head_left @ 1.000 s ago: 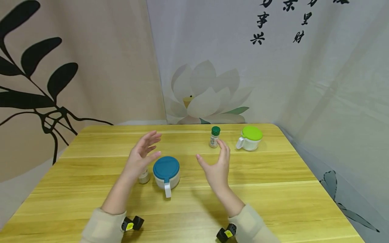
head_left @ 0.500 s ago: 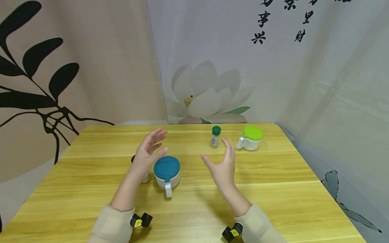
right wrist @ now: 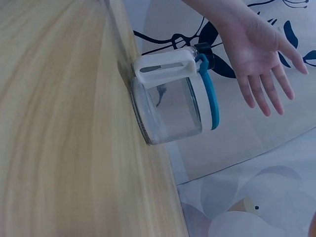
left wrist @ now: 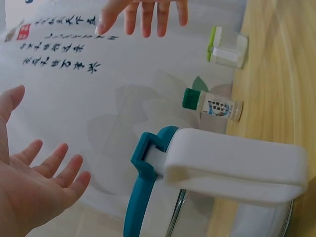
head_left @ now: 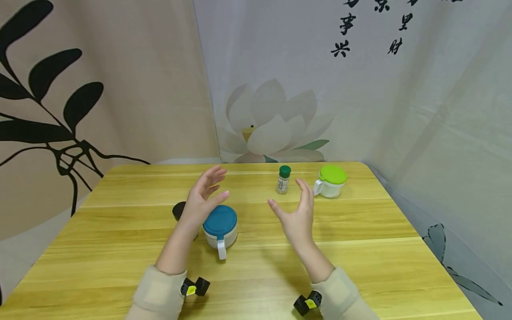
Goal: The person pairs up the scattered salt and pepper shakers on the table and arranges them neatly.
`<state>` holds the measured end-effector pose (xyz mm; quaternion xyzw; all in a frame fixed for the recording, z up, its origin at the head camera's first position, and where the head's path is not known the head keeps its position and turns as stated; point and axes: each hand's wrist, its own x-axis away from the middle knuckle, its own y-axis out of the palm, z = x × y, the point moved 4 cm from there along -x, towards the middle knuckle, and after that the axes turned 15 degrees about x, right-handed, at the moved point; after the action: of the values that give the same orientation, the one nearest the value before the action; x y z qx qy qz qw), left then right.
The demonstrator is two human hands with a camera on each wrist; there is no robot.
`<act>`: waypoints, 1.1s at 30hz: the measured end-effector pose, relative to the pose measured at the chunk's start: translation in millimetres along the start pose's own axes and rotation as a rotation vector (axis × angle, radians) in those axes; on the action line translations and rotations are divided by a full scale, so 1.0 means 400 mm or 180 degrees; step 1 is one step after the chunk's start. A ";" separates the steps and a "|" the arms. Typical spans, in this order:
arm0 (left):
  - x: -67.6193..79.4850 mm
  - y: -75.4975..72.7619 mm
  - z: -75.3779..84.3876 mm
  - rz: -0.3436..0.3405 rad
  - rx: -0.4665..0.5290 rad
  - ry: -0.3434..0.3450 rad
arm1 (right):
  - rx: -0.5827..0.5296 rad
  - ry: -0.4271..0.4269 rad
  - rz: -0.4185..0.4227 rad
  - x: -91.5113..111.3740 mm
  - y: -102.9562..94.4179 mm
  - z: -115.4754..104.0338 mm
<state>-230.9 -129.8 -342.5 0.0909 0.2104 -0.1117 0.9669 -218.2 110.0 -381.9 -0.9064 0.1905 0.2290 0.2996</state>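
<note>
Gripping nothing with left hand (head_left: 202,198) or right hand (head_left: 298,220), either side of blue-lidded jar (head_left: 220,227). Likely rigid, breakable glass; hold by white handle (left wrist: 237,155).

Under the left fingers (head_left: 210,176) and right fingers (head_left: 307,195) we find a yellow wooden table (head_left: 248,286). Beyond them hangs a pale cloth (head_left: 248,44), where we see a large printed lotus (head_left: 272,131) with a yellow centre. Above and to the right of the right fingers we make out black Chinese characters (head_left: 347,23). Well left of the left fingers, black printed leaves (head_left: 36,131) spread over a beige cloth (head_left: 152,89).
</note>
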 end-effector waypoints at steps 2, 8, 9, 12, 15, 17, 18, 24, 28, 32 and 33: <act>-0.001 0.002 -0.002 -0.0011 0.0003 -0.0021 | -0.0009 0.0001 0.0016 -0.002 -0.003 0.000; -0.005 0.013 -0.005 -0.0017 0.0049 -0.0014 | -0.0004 -0.0019 0.0084 -0.008 -0.013 0.001; -0.006 0.016 -0.005 -0.0002 0.0057 -0.0013 | -0.0003 -0.0026 0.0104 -0.010 -0.014 0.002; -0.010 0.026 -0.004 0.0019 0.0095 -0.0018 | -0.0017 -0.0059 0.0181 -0.016 -0.022 0.004; -0.013 0.035 -0.004 0.0037 0.0136 -0.0016 | -0.0025 -0.0062 0.0251 -0.023 -0.030 0.005; -0.016 0.040 -0.004 0.0042 0.0183 0.0003 | -0.0026 -0.0053 0.0284 -0.027 -0.036 0.006; -0.018 0.043 -0.004 0.0045 0.0210 0.0016 | -0.0019 -0.0047 0.0295 -0.029 -0.038 0.007; -0.028 0.063 -0.007 0.0077 0.0350 0.0029 | -0.0066 0.0035 0.0360 -0.040 -0.047 0.016; -0.035 0.077 -0.011 0.0116 0.0397 -0.0009 | -0.0092 0.0077 0.0380 -0.047 -0.056 0.025; -0.042 0.094 -0.020 0.0129 0.0342 -0.0030 | -0.0082 0.0129 0.0408 -0.054 -0.066 0.032; -0.044 0.098 -0.022 0.0135 0.0324 -0.0044 | -0.0082 0.0137 0.0426 -0.056 -0.069 0.033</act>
<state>-239.8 -87.2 -337.9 0.1436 0.1959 -0.1023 0.9646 -227.3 143.8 -366.9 -0.9001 0.2541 0.2314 0.2678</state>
